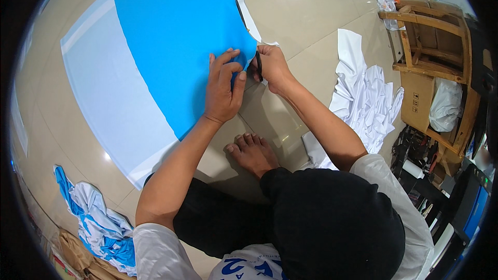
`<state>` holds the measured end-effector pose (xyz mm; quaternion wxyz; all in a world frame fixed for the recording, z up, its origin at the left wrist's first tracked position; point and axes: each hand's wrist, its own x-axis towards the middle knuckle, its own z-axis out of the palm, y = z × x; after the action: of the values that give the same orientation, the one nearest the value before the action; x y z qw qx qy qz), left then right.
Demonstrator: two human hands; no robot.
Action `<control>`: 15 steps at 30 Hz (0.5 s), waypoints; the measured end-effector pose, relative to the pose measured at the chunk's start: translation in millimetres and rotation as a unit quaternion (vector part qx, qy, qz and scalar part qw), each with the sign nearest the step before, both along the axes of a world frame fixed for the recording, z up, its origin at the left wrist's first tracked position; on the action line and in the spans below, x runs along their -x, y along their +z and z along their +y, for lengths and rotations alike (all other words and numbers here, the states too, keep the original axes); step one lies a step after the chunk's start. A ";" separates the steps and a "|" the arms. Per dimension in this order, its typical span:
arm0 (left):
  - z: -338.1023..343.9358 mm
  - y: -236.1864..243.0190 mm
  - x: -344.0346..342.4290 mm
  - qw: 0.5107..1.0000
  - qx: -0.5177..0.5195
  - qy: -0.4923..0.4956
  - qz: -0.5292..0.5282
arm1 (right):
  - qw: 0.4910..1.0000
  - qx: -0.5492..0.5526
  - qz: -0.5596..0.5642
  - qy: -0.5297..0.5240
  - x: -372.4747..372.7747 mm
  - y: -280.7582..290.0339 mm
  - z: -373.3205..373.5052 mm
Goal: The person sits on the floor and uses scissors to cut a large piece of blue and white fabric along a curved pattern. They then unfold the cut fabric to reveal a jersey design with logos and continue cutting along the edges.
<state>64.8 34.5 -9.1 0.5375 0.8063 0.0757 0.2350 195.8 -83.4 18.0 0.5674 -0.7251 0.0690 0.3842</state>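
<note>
A large sheet [176, 31] of bright blue, with a pale band along its left, lies on the floor. My left hand [225, 85] rests on the blue near its right edge, fingers bent and apart. My right hand [272, 67] grips black scissors [259, 65] at that edge, just right of my left hand; part of the blades is hidden. A narrow white edge [244, 13] shows along the sheet's right side, above the scissors.
Crumpled white fabric [363, 103] lies right of me. Blue-and-white fabric [98, 218] is heaped at lower left. A wooden frame [430, 21], a cardboard box [415, 98] and dark equipment [467, 207] stand along the right. My bare foot [251, 153] is below the sheet on the tiled floor.
</note>
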 end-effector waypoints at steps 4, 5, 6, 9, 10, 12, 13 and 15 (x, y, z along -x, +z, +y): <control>-0.3 0.2 -0.5 1.000 -0.003 -0.001 0.000 | 1.000 0.014 -0.007 -0.004 1.8 -2.7 1.6; 0.2 0.3 0.0 1.000 -0.003 -0.001 0.000 | 1.000 0.012 -0.008 -0.004 2.7 -1.2 2.4; 0.8 0.5 0.7 1.000 -0.003 -0.001 0.001 | 1.000 0.010 -0.008 -0.003 3.6 0.2 3.5; -0.7 -0.8 0.1 1.000 0.001 -0.002 0.000 | 1.000 -0.012 0.003 -0.009 4.7 -0.3 2.7; -1.1 -0.9 -0.2 1.000 0.002 -0.001 -0.002 | 1.000 -0.016 0.007 -0.015 5.0 -1.6 2.7; -1.4 -1.0 -0.7 1.000 0.002 -0.002 -0.004 | 0.999 -0.026 0.015 -0.026 5.9 -4.5 3.2; -0.7 -1.2 -0.4 1.000 0.000 -0.002 -0.004 | 0.999 -0.027 0.016 -0.027 6.8 -2.8 5.3; 0.4 -1.6 0.4 1.000 -0.002 -0.002 -0.002 | 0.999 -0.031 0.019 -0.030 9.1 0.9 8.4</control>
<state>64.4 34.9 -10.7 0.5367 0.8070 0.0727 0.2354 186.8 -75.0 18.9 0.5990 -0.6976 0.0895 0.3829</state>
